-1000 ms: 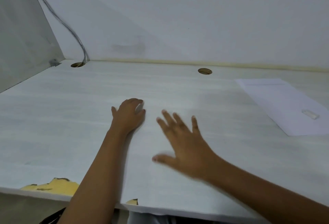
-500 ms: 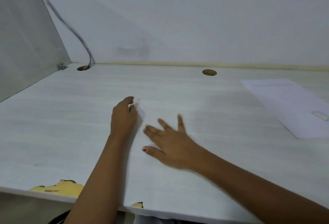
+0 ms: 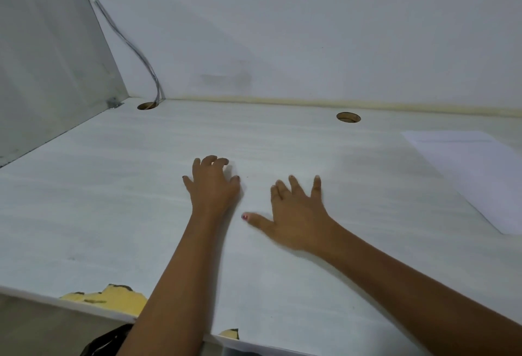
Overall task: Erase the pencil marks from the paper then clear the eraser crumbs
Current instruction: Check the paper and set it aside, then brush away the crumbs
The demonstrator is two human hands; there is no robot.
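Observation:
A white sheet of paper (image 3: pixel 282 285) lies on the white desk (image 3: pixel 99 200) in front of me; its left edge runs under my left forearm. My left hand (image 3: pixel 211 189) rests palm down on the sheet's far left corner, fingers bent, with nothing in it. My right hand (image 3: pixel 296 214) lies flat on the sheet just to the right, fingers spread, empty. A tiny dark speck (image 3: pixel 248 177) sits between the hands. I cannot make out pencil marks or an eraser.
A second white sheet (image 3: pixel 466 174) lies at the right edge of view. Two round cable holes (image 3: pixel 348 117) (image 3: pixel 147 106) open along the back, with cables (image 3: pixel 135 53) running up from the left one. A grey side panel (image 3: pixel 42 59) walls off the left. The desk's front edge is chipped (image 3: pixel 113 300).
My right hand swept left toward my left hand, then moved back right and forward with fingers spread. My left hand stayed on the corner. The view shifted, putting the eraser on the right sheet out of frame.

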